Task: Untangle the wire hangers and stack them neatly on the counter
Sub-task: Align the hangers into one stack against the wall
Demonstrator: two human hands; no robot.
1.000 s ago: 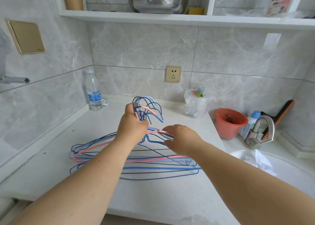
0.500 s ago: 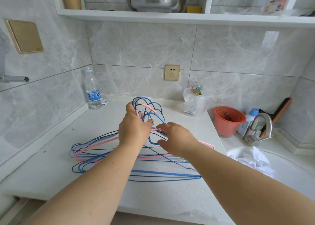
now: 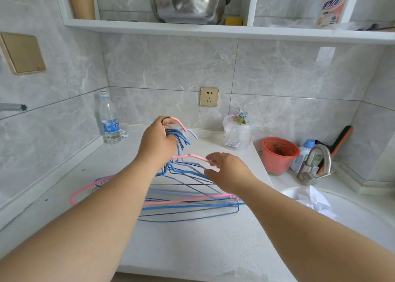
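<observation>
Gathering the hooks of the wire hangers [image 3: 183,196] in the left hand [image 3: 157,144], fingers [image 3: 171,121] curled closed round the bunch of blue and pink hooks and lifting them just above the table [image 3: 192,245]. Pinching the shoulder of a pink hanger [image 3: 190,156] with the right hand [image 3: 229,171], fingers [image 3: 211,161] narrow on the wire, just right of and below the left fingers. Judging the task well along: hooks mostly pointing one way and bunched together, bodies lying overlapped in one flat pile on the table beneath both hands. Still fanning out unevenly at the lower bars and left ends, though, with the pink hanger riding skewed across the blue ones, so squaring the frames and setting the hooks down remaining to do. Crossing of some thin dark wires near the right fingers looking possibly still snagged; hard to tell.
</observation>
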